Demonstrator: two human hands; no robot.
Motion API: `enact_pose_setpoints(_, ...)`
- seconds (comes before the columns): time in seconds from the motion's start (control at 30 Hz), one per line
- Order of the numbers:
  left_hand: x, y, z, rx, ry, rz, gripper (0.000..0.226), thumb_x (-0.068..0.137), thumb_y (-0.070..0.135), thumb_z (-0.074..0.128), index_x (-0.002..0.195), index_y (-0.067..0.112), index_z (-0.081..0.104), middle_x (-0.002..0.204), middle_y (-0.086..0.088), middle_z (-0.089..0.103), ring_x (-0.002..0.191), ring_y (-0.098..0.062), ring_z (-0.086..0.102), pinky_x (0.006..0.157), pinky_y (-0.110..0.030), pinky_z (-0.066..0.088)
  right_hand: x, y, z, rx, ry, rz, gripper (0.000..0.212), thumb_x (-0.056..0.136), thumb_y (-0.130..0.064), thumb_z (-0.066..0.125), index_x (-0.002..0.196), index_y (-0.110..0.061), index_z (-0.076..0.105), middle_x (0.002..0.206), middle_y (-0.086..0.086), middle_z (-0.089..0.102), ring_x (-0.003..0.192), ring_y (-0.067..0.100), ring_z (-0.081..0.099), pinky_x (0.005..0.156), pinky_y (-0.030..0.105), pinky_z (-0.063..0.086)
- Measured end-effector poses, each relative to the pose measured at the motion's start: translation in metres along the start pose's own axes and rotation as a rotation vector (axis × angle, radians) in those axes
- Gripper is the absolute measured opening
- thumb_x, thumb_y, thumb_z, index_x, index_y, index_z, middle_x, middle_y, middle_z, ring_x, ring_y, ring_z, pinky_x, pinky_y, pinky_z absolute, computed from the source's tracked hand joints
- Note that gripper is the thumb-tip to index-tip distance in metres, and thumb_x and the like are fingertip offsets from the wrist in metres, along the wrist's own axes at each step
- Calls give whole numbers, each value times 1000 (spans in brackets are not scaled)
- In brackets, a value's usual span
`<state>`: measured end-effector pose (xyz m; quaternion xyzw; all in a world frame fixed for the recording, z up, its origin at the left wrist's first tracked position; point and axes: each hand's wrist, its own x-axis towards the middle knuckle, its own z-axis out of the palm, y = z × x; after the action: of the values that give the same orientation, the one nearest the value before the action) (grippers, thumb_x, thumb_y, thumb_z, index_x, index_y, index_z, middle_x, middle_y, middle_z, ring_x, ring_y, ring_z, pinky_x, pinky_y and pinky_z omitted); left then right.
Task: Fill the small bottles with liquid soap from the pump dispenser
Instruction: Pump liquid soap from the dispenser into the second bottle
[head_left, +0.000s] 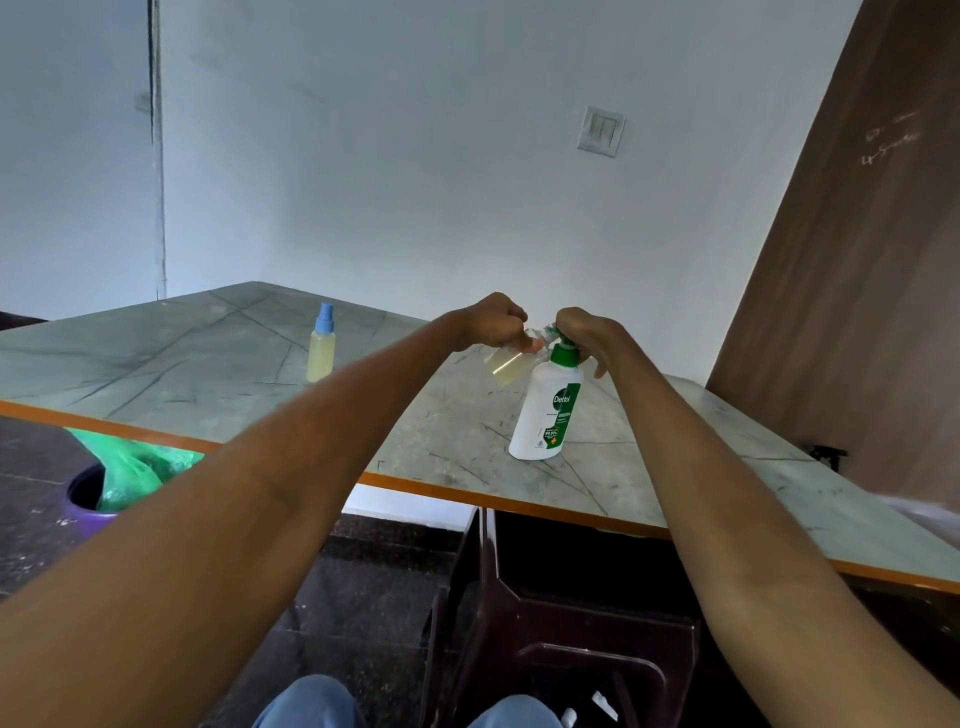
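Small bottle (506, 364) hangs tilted at the pump dispenser (545, 410) nozzle, pinched in your left hand (493, 322). Right hand (584, 332) fingers curl over the pump head. Risk: mouth drifts off the spout, soap hits the table (208, 364). Capped bottle (321, 345) stands well apart.

Looking like a plain, sparsely furnished room in a home or small office rather than a lab or shop. Showing bare pale walls (415, 156) with a wall switch plate (601, 131), a brown wooden door panel (857, 260) bearing faint chalk marks, and a marble-patterned table (208, 353) edged in orange. Standing on a dark speckled stone floor (363, 597), beside a purple bin (88, 506) lined with a green bag, and a dark plastic stool (571, 623).
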<state>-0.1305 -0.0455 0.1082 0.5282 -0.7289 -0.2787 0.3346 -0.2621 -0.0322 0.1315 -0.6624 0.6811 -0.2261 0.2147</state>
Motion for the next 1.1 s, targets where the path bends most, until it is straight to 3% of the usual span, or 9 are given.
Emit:
enact_pose_setpoints(0.17,-4,3,-1,1,8,-14,13,84,13,62,74,11,54,79,2,42,91,-19,40,79,-28,35,-9,-8,-5,-9,-44,-11,22,99,-14,20,105,-2,38,137,20,48,112,29,53,51,31,31)
enact_pose_setpoints(0.27,-4,7,-3,22,10,-17,30,83,12,62,63,20,41,72,6,35,77,-14,39,74,-26,34,-8,-7,-7,5,-53,-17,22,99,-13,20,102,-3,39,138,19,47,117,28,52,58,32,33)
enact_pose_setpoints(0.37,-5,9,-4,41,21,-29,31,83,12,62,62,20,40,71,6,35,80,-14,39,75,-27,35,-5,-4,-5,37,-39,-40,25,98,-12,20,87,-4,41,137,21,47,104,27,50,72,36,36)
enact_pose_setpoints(0.53,-2,6,-2,38,9,-21,32,83,12,63,64,22,40,72,7,36,88,-19,40,73,-25,35,-1,1,0,13,-17,-23,23,98,-14,21,102,-2,40,136,25,48,126,35,48,101,43,39)
enact_pose_setpoints(0.67,0,0,1,8,31,-19,6,83,12,64,84,10,58,88,1,50,96,-21,45,79,-28,40,-3,0,-1,-13,-14,-15,41,99,-15,20,125,5,45,136,24,48,124,33,49,93,39,41)
enact_pose_setpoints(0.73,-4,2,3,0,47,-33,46,84,13,64,125,-4,50,124,-10,54,113,-24,50,91,-29,42,-6,-2,-4,-17,-23,-29,37,99,-15,20,111,4,50,136,22,49,113,31,53,76,33,43)
enact_pose_setpoints(0.83,-6,8,1,21,58,-9,59,85,14,63,136,-5,39,145,-14,40,123,-25,47,98,-29,41,-5,-5,-7,-2,-47,-40,25,98,-13,20,95,-3,43,136,20,50,96,25,48,50,28,31)
enact_pose_setpoints(1.03,-8,10,-1,36,61,-11,63,85,16,63,138,-4,36,147,-15,38,131,-29,41,105,-33,38,-4,-6,-7,0,-44,-48,20,98,-11,20,102,-2,38,137,23,49,95,25,47,50,30,32)
enact_pose_setpoints(1.1,-8,7,0,33,50,-18,63,85,15,64,138,-4,37,146,-15,38,130,-28,41,107,-34,38,-3,-5,-4,-19,-39,-34,22,98,-12,20,102,-2,39,136,24,49,104,28,53,62,31,38)
